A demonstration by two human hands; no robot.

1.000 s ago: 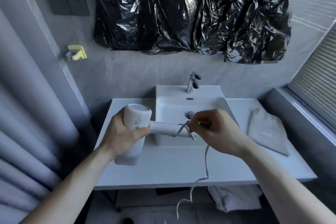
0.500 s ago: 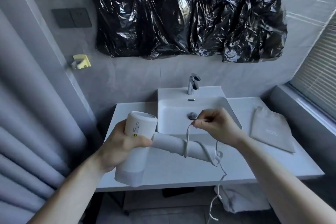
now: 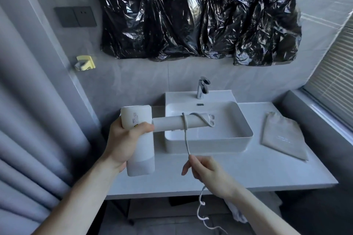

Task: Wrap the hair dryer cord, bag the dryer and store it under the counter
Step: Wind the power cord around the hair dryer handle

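Horizontally, hair dryer [image 3: 140, 139] handle points right, left hand [image 3: 126, 143] clenched on its body; right hand [image 3: 208, 172] pinches the cord [image 3: 186, 139] taut.

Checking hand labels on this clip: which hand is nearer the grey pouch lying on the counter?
Right. The right hand pinches the cord in front of the sink, left of the grey pouch; the left hand grips the hair dryer farther left.

Your white hair dryer [image 3: 140, 139] hangs in the air above the counter's [image 3: 248, 173] left part, barrel running front to back and its handle [image 3: 177, 123] pointing right over the basin. Its white cord [image 3: 186, 139] loops around that handle, then drops taut towards the counter's front edge, with the slack dangling below. The grey drawstring bag [image 3: 282, 137] lies flat near the counter's right edge.
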